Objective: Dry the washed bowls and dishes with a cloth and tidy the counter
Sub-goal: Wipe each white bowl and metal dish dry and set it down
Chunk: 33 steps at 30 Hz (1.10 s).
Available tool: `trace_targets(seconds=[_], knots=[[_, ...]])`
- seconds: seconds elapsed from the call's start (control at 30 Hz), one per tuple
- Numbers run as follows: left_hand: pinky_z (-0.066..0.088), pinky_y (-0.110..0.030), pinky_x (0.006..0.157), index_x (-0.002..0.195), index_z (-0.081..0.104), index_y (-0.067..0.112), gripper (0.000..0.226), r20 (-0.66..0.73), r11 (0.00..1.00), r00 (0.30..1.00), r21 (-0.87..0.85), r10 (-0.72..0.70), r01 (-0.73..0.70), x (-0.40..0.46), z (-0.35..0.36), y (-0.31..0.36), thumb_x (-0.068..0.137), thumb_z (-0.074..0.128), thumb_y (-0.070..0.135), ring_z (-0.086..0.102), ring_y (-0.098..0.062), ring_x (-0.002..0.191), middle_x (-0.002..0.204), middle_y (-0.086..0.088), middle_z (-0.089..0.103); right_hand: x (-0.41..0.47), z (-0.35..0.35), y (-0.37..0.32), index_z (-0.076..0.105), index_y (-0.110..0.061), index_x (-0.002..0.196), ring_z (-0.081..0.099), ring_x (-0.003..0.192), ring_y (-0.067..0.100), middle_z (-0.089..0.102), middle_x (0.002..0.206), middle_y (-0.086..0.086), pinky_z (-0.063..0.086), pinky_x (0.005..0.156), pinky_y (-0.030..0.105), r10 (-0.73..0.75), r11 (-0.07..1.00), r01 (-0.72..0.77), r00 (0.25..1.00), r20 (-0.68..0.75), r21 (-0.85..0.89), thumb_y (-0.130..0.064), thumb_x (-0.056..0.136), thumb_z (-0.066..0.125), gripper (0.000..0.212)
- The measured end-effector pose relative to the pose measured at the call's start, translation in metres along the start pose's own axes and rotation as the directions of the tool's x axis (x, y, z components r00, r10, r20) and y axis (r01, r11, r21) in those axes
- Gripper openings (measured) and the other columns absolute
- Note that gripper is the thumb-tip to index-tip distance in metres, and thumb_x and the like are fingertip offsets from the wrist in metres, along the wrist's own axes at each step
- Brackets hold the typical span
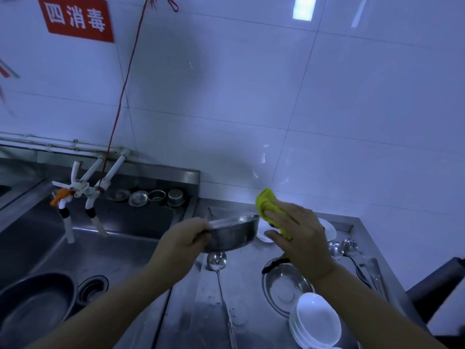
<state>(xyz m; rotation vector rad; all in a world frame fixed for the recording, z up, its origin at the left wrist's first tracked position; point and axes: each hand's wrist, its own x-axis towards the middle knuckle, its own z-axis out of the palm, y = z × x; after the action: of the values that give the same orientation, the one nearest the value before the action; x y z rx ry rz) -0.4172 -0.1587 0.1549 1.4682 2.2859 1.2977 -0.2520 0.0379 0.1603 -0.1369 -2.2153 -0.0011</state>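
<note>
My left hand [186,241] grips the rim of a steel bowl [232,234] held tilted above the counter. My right hand [299,234] holds a yellow cloth [266,201] against the bowl's right edge, fingers spread over the cloth. Below my right wrist a steel dish [284,285] lies on the steel counter [208,311]. A stack of white bowls [314,321] stands at the counter's front right. A white plate [329,229] lies behind my right hand, partly hidden.
A ladle [216,260] lies on the counter under the held bowl; more ladles and spoons [349,250] lie at the right. The sink [100,248] at left holds a large basin [32,306], with taps [83,195] and strainers [151,196] behind.
</note>
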Motion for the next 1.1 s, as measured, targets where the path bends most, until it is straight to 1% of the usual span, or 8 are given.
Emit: trace_targets(seconds=[0.1,0.27,0.5,0.67,0.77,0.9,0.97,1.1], knots=[[0.040,-0.028,0.067,0.076,0.057,0.009,0.023,0.087,0.864,0.970,-0.442,-0.225,0.240,0.000,0.004,0.004,0.092,0.046,-0.001,0.049,-0.015,0.068,0.070,-0.002,0.055,0.003,0.001,-0.012,0.067,-0.006,0.115,0.060,0.109,0.022,0.062,0.122,0.007,0.049,0.087,0.042,0.157,0.979,-0.145,0.984,-0.079,0.143,-0.044,0.087,0.060,0.048],[0.044,-0.016,0.050,0.074,0.053,0.013,0.026,0.076,0.630,0.936,-0.721,-0.345,0.291,0.004,0.020,0.027,0.095,0.041,0.007,0.053,-0.005,0.056,0.062,0.005,0.058,0.011,0.013,-0.046,0.052,-0.003,0.131,0.049,0.123,0.028,0.053,0.136,0.011,0.041,0.100,0.048,0.255,0.940,-0.237,0.966,-0.043,0.247,-0.051,0.098,0.035,0.062],[0.054,-0.021,0.058,0.072,0.077,0.018,0.062,0.177,0.287,0.876,-0.900,-0.449,0.329,0.016,0.026,0.055,0.086,0.036,0.062,0.071,-0.015,0.079,0.082,-0.007,0.075,0.011,0.027,-0.090,0.058,-0.018,0.131,0.051,0.122,0.019,0.057,0.134,-0.003,0.041,0.089,0.039,-0.101,0.994,0.099,0.994,-0.044,-0.049,-0.018,0.093,0.054,0.039],[0.054,-0.019,0.061,0.087,0.076,0.017,0.066,0.088,0.294,0.901,-0.928,-0.424,0.229,0.019,0.025,0.061,0.070,0.040,0.069,0.070,-0.017,0.091,0.097,-0.011,0.073,0.030,0.018,-0.089,0.065,-0.023,0.122,0.053,0.107,0.022,0.062,0.127,-0.006,0.039,0.080,0.036,-0.061,0.991,0.049,0.994,-0.094,-0.121,-0.026,0.097,0.045,0.033],[0.053,-0.025,0.061,0.086,0.074,0.014,0.061,0.049,0.339,0.912,-0.919,-0.407,0.201,0.019,0.024,0.059,0.075,0.043,0.065,0.069,-0.021,0.084,0.088,-0.009,0.073,0.044,0.013,-0.090,0.069,-0.024,0.113,0.053,0.099,0.022,0.064,0.120,-0.007,0.036,0.076,0.035,0.032,0.996,-0.041,0.993,-0.110,-0.078,-0.022,0.091,0.049,0.030],[0.050,-0.031,0.064,0.095,0.062,0.002,0.046,0.060,0.306,0.880,-0.924,-0.471,0.227,0.011,0.023,0.050,0.081,0.055,0.045,0.065,-0.026,0.082,0.090,-0.016,0.069,0.064,-0.006,-0.063,0.072,-0.023,0.106,0.052,0.094,0.018,0.067,0.109,-0.010,0.041,0.086,0.032,0.358,0.923,-0.340,0.931,-0.075,0.178,-0.013,0.073,0.056,0.038],[0.048,-0.033,0.067,0.093,0.060,0.004,0.040,0.031,0.289,0.893,-0.940,-0.450,0.179,0.009,0.017,0.047,0.072,0.059,0.039,0.063,-0.024,0.080,0.088,-0.014,0.065,0.066,-0.014,-0.050,0.071,-0.030,0.106,0.049,0.097,0.007,0.063,0.105,-0.022,0.037,0.091,0.014,0.457,0.852,-0.434,0.890,-0.011,0.295,-0.017,0.077,0.049,0.038],[0.056,-0.035,0.068,0.103,0.067,0.007,0.037,0.180,0.017,0.899,-0.979,-0.399,0.203,0.015,0.013,0.040,0.090,0.046,0.035,0.068,-0.022,0.097,0.106,-0.010,0.071,0.058,-0.020,-0.044,0.063,-0.037,0.103,0.054,0.099,0.000,0.063,0.099,-0.025,0.044,0.087,0.020,0.592,0.705,-0.519,0.806,0.003,0.484,-0.013,0.079,0.045,0.039]])
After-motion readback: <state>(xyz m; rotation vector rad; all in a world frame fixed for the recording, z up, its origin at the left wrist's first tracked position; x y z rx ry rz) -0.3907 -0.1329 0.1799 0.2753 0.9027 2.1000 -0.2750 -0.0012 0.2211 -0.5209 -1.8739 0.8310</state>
